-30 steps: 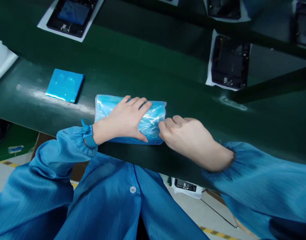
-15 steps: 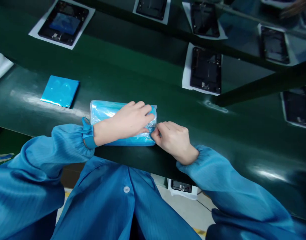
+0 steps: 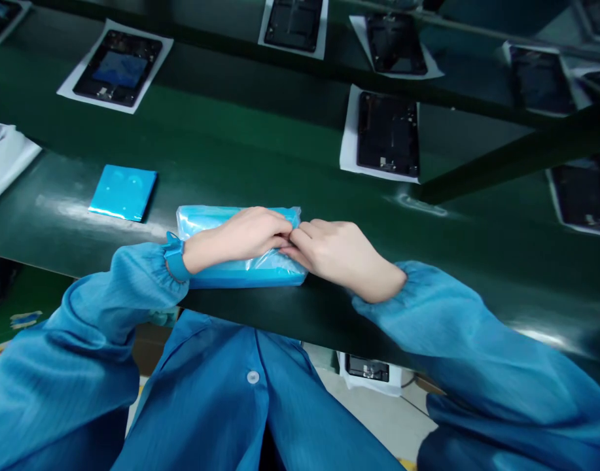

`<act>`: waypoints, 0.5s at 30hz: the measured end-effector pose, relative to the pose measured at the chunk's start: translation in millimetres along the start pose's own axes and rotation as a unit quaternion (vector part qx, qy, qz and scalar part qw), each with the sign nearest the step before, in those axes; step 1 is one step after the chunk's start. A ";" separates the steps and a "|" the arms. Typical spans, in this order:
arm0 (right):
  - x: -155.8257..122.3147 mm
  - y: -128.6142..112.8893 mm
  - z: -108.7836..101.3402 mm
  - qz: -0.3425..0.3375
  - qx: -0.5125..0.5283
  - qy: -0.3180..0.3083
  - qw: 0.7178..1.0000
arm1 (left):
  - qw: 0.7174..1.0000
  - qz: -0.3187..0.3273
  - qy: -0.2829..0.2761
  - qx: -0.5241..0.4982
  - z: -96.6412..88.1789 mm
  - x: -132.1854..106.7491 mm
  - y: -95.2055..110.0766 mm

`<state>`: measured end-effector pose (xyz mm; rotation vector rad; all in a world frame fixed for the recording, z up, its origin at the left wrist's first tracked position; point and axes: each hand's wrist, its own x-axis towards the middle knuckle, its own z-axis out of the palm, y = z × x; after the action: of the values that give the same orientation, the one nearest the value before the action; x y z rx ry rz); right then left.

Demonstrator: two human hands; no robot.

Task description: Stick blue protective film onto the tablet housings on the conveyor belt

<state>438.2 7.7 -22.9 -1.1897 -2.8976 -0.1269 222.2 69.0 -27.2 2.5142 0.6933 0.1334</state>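
Observation:
A clear plastic bag with flat blue contents (image 3: 245,278) lies on the green bench in front of me. My left hand (image 3: 248,233) rests across it, its fingers closed in a pinch at the bag's right end. My right hand (image 3: 326,252) meets it there, thumb and fingers pinched on the plastic. The fingertips of both hands touch or nearly touch, and the spot between them is mostly hidden. Left of the bag, a flat blue square block (image 3: 123,192) with a shiny top lies on the bench, apart from both hands.
Tablet-like black device shells on white sheets lie beyond the bag, one at the left (image 3: 116,69) and one at the right (image 3: 388,134). More stand on the raised level behind. A dark slanted post (image 3: 476,170) rises at the right. White sheeting (image 3: 8,157) lies far left.
My right hand has moved up and left along the bag's end to meet the left. The left fingers, spread over the plastic before, are now drawn together. The view has shifted slightly.

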 end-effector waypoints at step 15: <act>23.8 25.3 -12.9 -0.056 0.143 -0.104 0.983 | 0.997 -0.016 0.033 0.072 -5.2 -31.7 -7.6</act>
<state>438.8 41.3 -7.4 -1.0483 -3.0191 0.4249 190.2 61.1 -25.3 2.6451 0.7944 0.1611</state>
